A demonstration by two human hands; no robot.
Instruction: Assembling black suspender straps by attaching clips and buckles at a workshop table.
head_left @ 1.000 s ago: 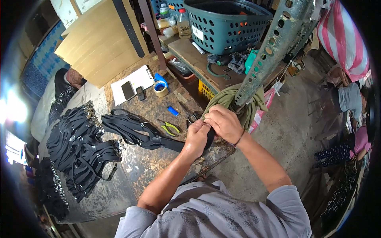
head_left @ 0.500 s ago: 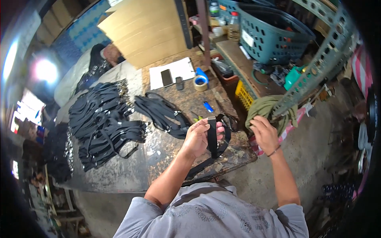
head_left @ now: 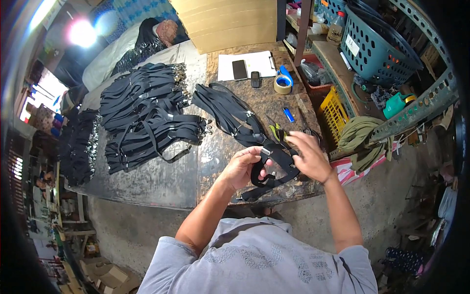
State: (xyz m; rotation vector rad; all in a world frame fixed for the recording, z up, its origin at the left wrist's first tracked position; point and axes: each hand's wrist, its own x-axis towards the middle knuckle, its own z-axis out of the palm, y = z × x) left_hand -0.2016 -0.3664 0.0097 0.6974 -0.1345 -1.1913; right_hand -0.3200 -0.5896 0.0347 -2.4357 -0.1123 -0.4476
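My left hand is closed on a black elastic strap, pinching it beside its metal buckle. The rest of that black strap loops rightward and hangs down over the table's front edge. Just right of the loop is my right hand, its fingers apart and bent, with nothing seen in them. Its fingertips are close to green-handled snips and the strap; whether they touch is unclear. Behind my hands lies a bundle of black straps with metal clips.
Large piles of black straps cover the left of the table. Farther back lie a clipboard, phone, tape roll and blue lighter. A green cloth hangs on the right shelf below a teal basket.
My right hand has left the green cloth and moved left to beside the strap. My left hand keeps its hold on the strap. The whole view has shifted.
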